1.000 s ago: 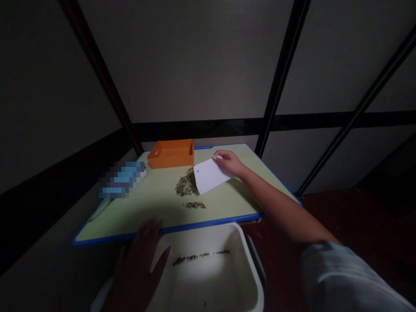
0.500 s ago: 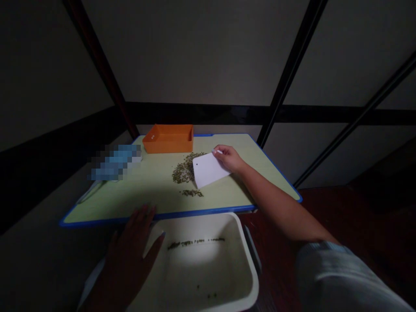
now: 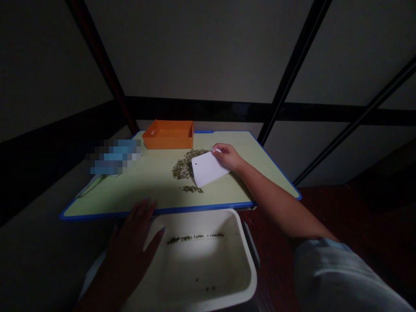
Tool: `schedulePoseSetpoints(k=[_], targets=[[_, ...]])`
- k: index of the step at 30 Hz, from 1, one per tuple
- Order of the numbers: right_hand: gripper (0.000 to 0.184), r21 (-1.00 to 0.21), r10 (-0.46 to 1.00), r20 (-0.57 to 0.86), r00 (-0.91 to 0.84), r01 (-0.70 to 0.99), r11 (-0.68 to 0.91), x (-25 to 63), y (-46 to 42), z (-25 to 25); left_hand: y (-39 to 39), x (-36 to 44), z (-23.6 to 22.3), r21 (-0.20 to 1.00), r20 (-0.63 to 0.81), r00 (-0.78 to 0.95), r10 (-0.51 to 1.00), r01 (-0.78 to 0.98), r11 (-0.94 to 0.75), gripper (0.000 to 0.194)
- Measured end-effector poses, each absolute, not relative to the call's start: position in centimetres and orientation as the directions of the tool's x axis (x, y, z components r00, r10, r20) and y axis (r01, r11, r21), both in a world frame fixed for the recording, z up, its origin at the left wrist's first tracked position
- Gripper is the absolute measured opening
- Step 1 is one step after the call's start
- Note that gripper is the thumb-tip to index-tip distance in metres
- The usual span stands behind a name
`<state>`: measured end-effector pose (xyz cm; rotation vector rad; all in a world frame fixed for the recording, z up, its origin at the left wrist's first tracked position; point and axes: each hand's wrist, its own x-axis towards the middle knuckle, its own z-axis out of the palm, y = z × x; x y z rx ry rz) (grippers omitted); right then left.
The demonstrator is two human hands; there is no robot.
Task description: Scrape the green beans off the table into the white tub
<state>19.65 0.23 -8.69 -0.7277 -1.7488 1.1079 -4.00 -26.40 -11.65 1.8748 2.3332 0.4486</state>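
Landmark: white basin (image 3: pixel 248 255), at the table's (image 3: pixel 227 196) near edge, on my side; all places below read from it.
Right hand (image 3: pixel 227 157): beyond the basin, over the table; my thumb and fingers are closed in a pinch on the white card's far edge.
White card (image 3: pixel 211 170): beyond the basin, tilted, its left edge against the heap (one small dark hole near a corner).
Heap of dark bits (image 3: pixel 182 168): on the table beyond the basin, loose and grainy (too small to identify).
Small strip of bits (image 3: pixel 191 189): between heap and basin.
Left hand (image 3: pixel 131 238): at the basin's far left corner, thumb held wide from the fingers (contact with the rim: cannot tell).
Basin contents: a line of bits (image 3: pixel 185 238) along the far inner side, a few strays nearer me.
Orange tray (image 3: pixel 169 143): farther from the basin than the heap.
Blue item (image 3: pixel 115 157): beyond the basin, to its left (pixelated).
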Motion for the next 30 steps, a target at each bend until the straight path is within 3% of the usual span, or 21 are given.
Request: schedulePoseSetpoints(k=[30], targets=[[0.048, -0.920, 0.821, 0.330, -0.466, 0.034, 0.389, 19.90, -0.07, -8.55, -26.42, -4.04, -11.66, 0.296, 0.106, -0.211, 0.972, 0.940, 0.172, 0.067]])
